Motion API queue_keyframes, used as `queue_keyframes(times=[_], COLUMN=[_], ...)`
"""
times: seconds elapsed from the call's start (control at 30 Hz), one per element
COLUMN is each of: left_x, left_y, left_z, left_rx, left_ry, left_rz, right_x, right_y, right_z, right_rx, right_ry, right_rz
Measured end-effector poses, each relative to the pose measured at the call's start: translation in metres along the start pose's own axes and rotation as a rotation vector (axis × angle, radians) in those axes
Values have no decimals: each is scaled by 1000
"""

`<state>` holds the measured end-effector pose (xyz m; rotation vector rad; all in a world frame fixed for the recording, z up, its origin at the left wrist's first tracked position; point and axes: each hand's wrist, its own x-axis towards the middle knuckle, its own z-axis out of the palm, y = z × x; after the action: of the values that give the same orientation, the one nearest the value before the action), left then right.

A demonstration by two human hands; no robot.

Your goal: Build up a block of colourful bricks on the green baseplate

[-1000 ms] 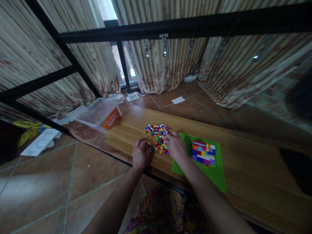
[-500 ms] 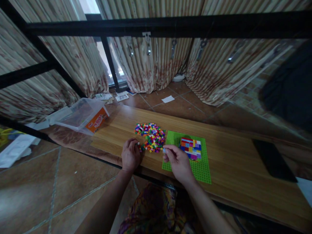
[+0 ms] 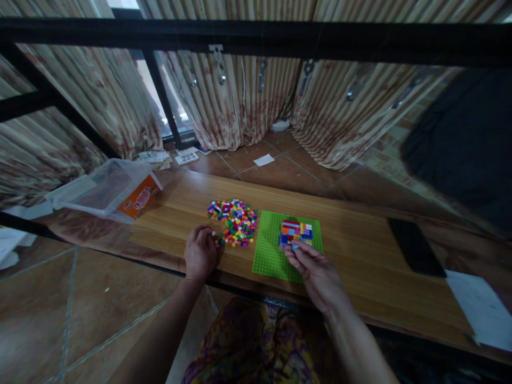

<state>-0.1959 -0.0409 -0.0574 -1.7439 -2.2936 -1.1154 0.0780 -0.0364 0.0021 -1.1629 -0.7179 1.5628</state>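
Note:
A light blue building brick is pinched between the thumb and forefinger of my right hand. That hand hovers at the near edge of a multicoloured block of joined bricks, partly covering it. The block sits on a green baseplate. My left hand rests on the table at the near left of a loose brick pile. Its fingers are curled, and a small white brick shows at their tips; whether it is gripped I cannot tell.
A clear plastic bin with an orange label stands at the table's left end. On the right of the wooden table lies a black flat object, beside white paper. A black metal bar crosses above, before striped curtains.
My right hand has carried the light blue brick from beside the pile rightward to the joined block. My left hand stays by the pile. The whole view has shifted to the right.

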Motion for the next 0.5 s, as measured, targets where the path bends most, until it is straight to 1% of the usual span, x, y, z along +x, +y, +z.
queue_keyframes(times=[0.1, 0.17, 0.27, 0.33, 0.4, 0.5], left_x=[0, 0, 0, 0, 0, 0], left_y=[0, 0, -1, -1, -1, -1], left_z=[0, 0, 1, 1, 1, 1], left_rx=[1, 7, 12, 11, 7, 7], left_ry=[3, 4, 2, -1, 3, 10], left_rz=[-1, -3, 4, 11, 10, 8], right_x=[2, 5, 11, 16, 22, 32], right_y=[2, 2, -2, -9, -16, -24], right_z=[-4, -12, -24, -31, -34, -33], right_rx=[-109, -238, -513, -714, -875, -1032], right_ry=[21, 77, 162, 188, 178, 75], right_rz=[-70, -146, -336, -487, -604, -689])
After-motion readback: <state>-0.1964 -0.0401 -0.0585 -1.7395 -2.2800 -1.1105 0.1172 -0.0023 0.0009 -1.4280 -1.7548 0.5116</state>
